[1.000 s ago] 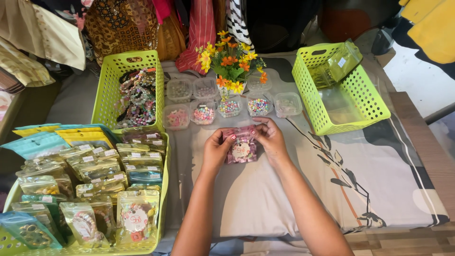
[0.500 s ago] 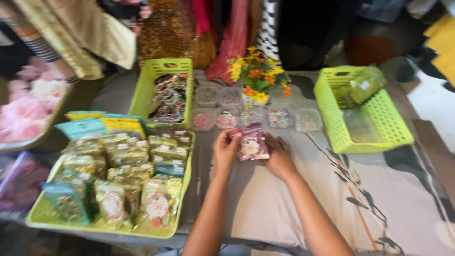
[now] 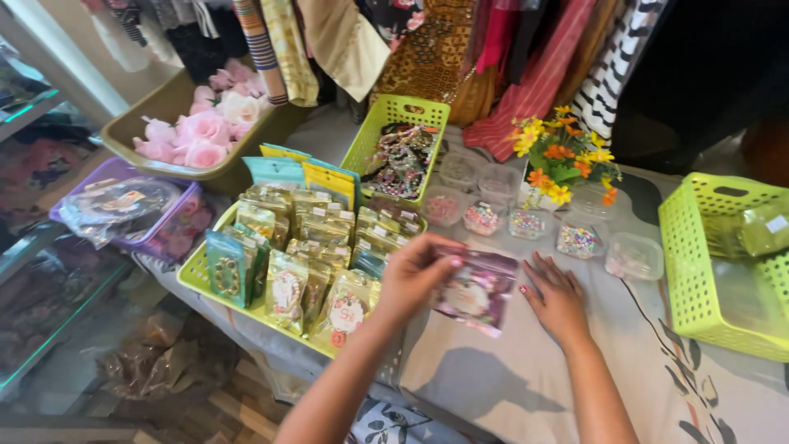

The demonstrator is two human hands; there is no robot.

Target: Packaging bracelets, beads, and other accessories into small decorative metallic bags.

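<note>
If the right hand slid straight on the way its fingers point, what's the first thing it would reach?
Probably the small clear tub of coloured beads, just beyond the right hand on the cloth-covered table. Depth is unclear, so the empty-looking clear tub beside it is possible.

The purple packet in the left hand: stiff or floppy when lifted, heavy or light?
The purple packet looks like thin glossy film, so probably floppy and a bit slippery. The left hand lifts it by one edge, suggesting it is light.
</note>
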